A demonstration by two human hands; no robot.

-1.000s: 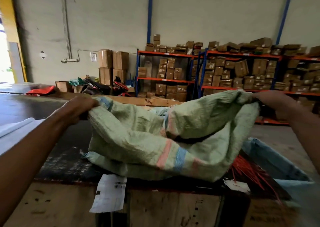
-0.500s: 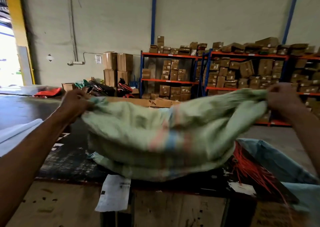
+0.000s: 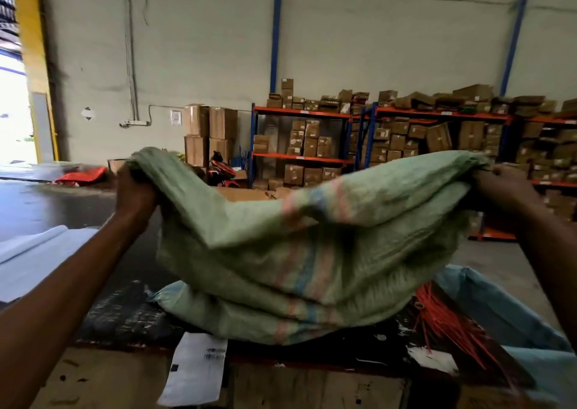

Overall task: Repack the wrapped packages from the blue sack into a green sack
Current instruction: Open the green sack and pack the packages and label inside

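A pale green woven sack (image 3: 299, 252) with pink and blue stripes hangs stretched between my two hands above the worktable. My left hand (image 3: 134, 190) grips its left top corner, and my right hand (image 3: 502, 190) grips the right top corner. The sack's lower folds rest on the dark tabletop (image 3: 125, 318). The blue sack (image 3: 499, 308) lies open at the lower right, beside the green one. No wrapped packages show; what is inside either sack is hidden.
A bundle of red ties (image 3: 446, 318) lies at the blue sack's mouth. A white label sheet (image 3: 196, 368) hangs over the table's front edge. White sheets (image 3: 34, 252) lie at left. Shelves of cardboard boxes (image 3: 406, 140) line the back wall.
Both hands have lifted the green sack's top edge higher and pulled it wider apart; more of the sack hangs off the table than before.
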